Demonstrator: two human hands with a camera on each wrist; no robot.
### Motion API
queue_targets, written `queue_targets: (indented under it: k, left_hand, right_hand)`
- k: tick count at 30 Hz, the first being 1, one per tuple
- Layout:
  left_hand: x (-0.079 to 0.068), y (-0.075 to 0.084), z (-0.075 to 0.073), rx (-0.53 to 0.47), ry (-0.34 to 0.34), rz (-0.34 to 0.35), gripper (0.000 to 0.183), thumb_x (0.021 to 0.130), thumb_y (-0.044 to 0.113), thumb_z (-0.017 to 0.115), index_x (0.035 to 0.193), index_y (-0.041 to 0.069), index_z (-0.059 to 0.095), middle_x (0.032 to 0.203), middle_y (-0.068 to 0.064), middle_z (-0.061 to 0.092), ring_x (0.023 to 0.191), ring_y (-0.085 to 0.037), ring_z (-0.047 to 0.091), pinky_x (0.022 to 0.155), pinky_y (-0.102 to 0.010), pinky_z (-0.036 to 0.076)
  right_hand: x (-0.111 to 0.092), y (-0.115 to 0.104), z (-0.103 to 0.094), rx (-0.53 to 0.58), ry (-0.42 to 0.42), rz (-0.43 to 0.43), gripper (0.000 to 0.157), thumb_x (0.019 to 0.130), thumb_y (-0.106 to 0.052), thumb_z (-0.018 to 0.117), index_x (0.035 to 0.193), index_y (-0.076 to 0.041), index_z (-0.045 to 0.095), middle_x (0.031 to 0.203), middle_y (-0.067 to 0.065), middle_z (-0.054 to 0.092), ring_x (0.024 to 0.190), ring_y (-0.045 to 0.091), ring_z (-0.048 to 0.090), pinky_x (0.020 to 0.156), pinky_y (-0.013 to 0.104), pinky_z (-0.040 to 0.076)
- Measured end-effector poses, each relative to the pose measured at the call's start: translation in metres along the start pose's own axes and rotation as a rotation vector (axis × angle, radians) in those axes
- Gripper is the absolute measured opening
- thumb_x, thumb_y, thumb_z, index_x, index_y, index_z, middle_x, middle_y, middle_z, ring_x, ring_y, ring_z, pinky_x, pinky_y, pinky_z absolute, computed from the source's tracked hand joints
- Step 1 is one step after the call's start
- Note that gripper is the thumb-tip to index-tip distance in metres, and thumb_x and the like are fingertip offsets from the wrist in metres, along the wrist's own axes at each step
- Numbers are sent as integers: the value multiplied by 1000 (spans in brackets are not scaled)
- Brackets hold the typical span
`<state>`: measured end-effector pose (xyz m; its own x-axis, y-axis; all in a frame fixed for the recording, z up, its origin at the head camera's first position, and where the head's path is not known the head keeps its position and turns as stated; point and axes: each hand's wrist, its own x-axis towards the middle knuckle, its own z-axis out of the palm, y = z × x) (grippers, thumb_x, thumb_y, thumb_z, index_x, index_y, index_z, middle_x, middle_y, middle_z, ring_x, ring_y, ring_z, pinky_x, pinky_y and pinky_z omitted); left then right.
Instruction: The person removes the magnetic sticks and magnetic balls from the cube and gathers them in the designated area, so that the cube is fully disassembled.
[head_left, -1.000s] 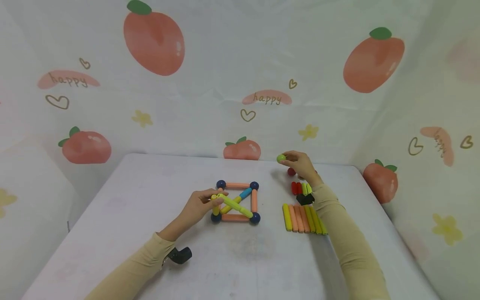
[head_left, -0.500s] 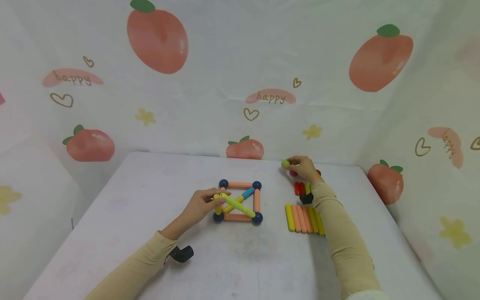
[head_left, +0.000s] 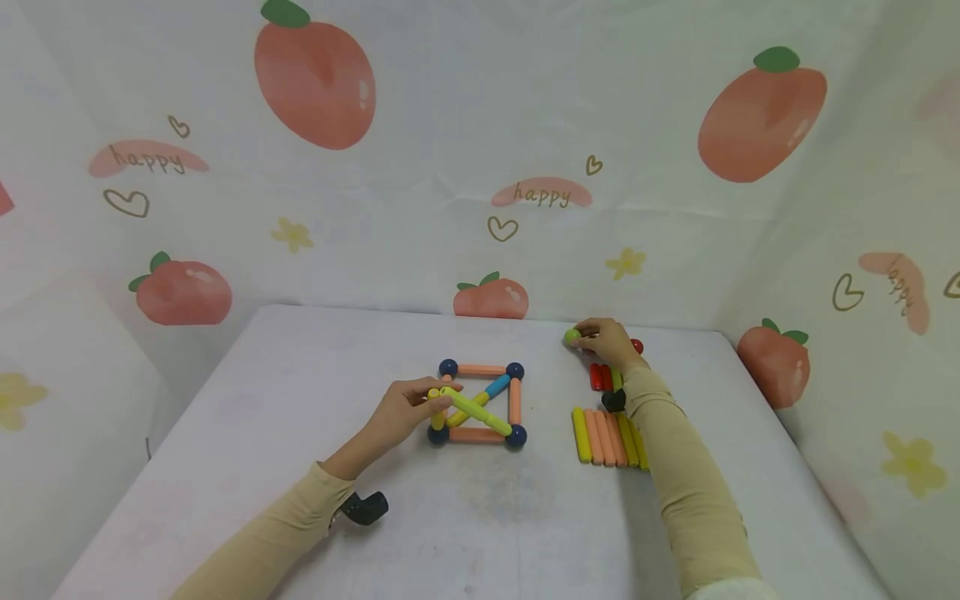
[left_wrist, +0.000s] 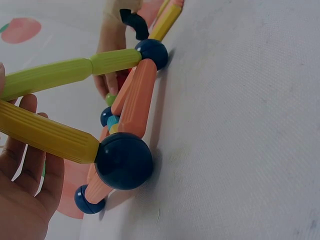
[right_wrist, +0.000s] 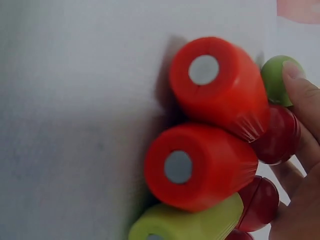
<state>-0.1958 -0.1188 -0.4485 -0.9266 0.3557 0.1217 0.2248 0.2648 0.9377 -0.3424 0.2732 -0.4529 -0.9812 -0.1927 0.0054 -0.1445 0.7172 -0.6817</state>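
Observation:
In the head view my left hand (head_left: 399, 412) holds the raised ends of a yellow magnetic stick (left_wrist: 55, 137) and a light green magnetic stick (left_wrist: 50, 77). Their lower ends meet two dark blue balls (left_wrist: 124, 162) of a flat square made of salmon sticks (head_left: 480, 435). A blue-and-yellow diagonal (head_left: 496, 386) crosses that square. At the back right, my right hand (head_left: 611, 342) pinches a light green ball (right_wrist: 278, 80) low at the table, its thumb against it. Dark red balls (right_wrist: 278, 135) lie close by, partly hidden behind the fingers.
Short red sticks (head_left: 596, 377) and light green ones lie just in front of my right hand. Nearer stands a row of yellow and salmon sticks (head_left: 600, 437), partly under the right forearm. A patterned curtain (head_left: 420, 183) hangs behind the white table (head_left: 480, 525).
My right hand has come down toward the table with the green ball, near the red balls. The left hand keeps its hold on the two sticks. The head view shifted slightly.

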Motion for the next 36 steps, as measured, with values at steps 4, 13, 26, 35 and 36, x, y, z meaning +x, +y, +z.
queue_targets:
  k: [4,13,26,35,36]
  left_hand:
    - [0,0,1,-1,-1,0,33,93,31,69,122,16,71,124,-7,69,96,-15,57,79,-19,52]
    - [0,1,1,16,-9,39,31,94,30,68,122,15,70,124,-8,69,91,-13,57,78,-19,52]
    - [0,0,-3,37,-13,52,31,95,29,66,123,18,69,127,-6,68,98,-16,59,81,-19,53]
    - [-2,-1,-1,12,-20,54,33,96,28,65,125,13,68,130,-7,68,101,-12,60,82,-19,53]
    - [-2,-1,-1,12,-17,56,33,96,28,65,125,13,68,130,-7,67,103,-13,60,82,-19,53]
  right_hand:
    - [-3,0,-2,8,-11,11,37,94,-17,68,126,0,62,124,23,66,104,30,66,77,24,54]
    - [-12,-15,-15,-39,-50,25,54,93,-14,66,143,-5,47,139,25,54,118,40,56,97,51,49]
    - [-83,-129,47,80,-373,-313,35,97,-24,64,127,-6,65,121,10,71,111,23,64,98,39,53]
    - [-102,-143,92,13,-344,-420,26,94,-19,68,119,-12,71,106,0,75,91,9,63,80,19,53]
    - [-102,-143,93,11,-333,-431,26,94,-19,68,118,-12,71,105,0,75,90,9,63,79,19,53]
